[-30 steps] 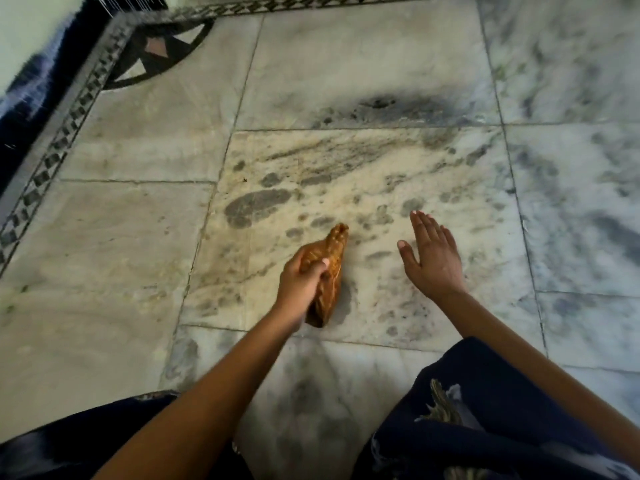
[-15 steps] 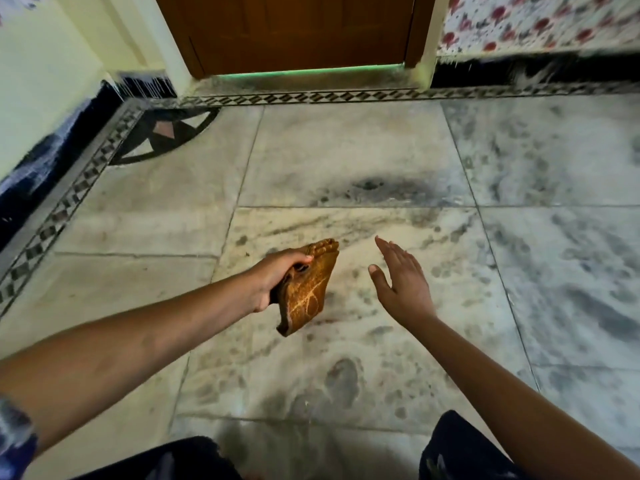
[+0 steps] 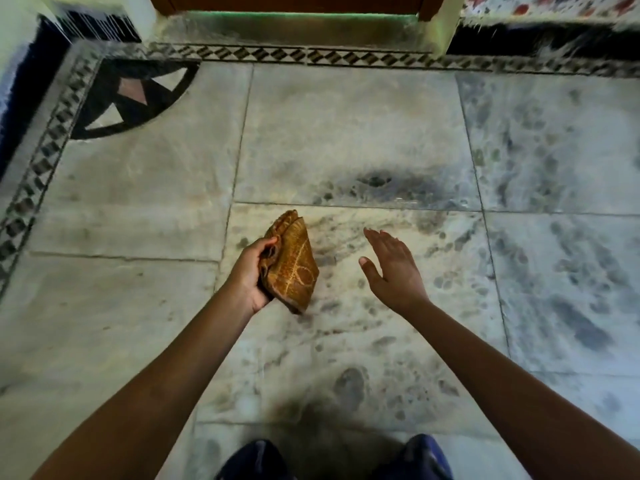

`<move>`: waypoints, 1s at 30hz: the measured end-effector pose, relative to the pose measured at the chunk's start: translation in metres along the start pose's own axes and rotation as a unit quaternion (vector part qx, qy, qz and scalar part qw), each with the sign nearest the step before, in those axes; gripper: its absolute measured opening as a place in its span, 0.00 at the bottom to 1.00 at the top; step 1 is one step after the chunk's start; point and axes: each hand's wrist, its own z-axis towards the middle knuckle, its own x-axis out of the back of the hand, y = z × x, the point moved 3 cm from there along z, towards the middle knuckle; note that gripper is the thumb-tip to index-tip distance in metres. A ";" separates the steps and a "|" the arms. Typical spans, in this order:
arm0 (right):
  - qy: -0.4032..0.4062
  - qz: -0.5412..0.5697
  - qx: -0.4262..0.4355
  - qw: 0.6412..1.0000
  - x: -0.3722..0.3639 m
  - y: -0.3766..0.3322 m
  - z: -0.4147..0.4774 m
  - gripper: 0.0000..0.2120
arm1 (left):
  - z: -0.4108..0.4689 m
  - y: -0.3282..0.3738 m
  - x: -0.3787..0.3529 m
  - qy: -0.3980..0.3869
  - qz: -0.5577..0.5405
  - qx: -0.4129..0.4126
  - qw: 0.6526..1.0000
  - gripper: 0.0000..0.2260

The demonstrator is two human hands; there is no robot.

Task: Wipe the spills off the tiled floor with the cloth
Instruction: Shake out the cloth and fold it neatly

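Observation:
My left hand [image 3: 251,271] grips a folded orange-brown patterned cloth [image 3: 292,263], held up in the air above the marble tiled floor [image 3: 138,188]. To the right of the cloth my right hand [image 3: 394,268] hovers open, fingers together and palm turned toward the cloth, holding nothing. Dark wet blotches and smears [image 3: 349,382] dot the tile under and in front of my hands. A larger dark smear [image 3: 377,183] lies on the tile beyond.
A patterned mosaic border [image 3: 311,57] runs along the far edge and the left side of the floor. A wooden door and its threshold [image 3: 294,20] stand straight ahead. A dark corner inlay [image 3: 135,95] sits at the far left. My dark-clothed knees [image 3: 422,455] show at the bottom.
The cloth has been lifted off the floor, and my right hand has risen from the tile too. The view rose and tilted toward the door, then dipped slightly.

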 end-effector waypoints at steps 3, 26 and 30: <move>0.008 0.021 -0.002 1.000 0.049 -0.043 -0.003 0.30 | -0.052 0.035 -0.015 0.001 -0.009 -0.003 1.000 0.11; -0.030 0.214 0.192 0.957 0.482 -0.425 -0.169 0.34 | -0.610 0.228 -0.177 0.057 -0.134 -0.159 0.976 0.14; 0.023 0.290 0.201 0.936 0.532 -0.440 -0.200 0.14 | -0.670 0.226 -0.180 0.103 -0.070 -0.200 0.972 0.12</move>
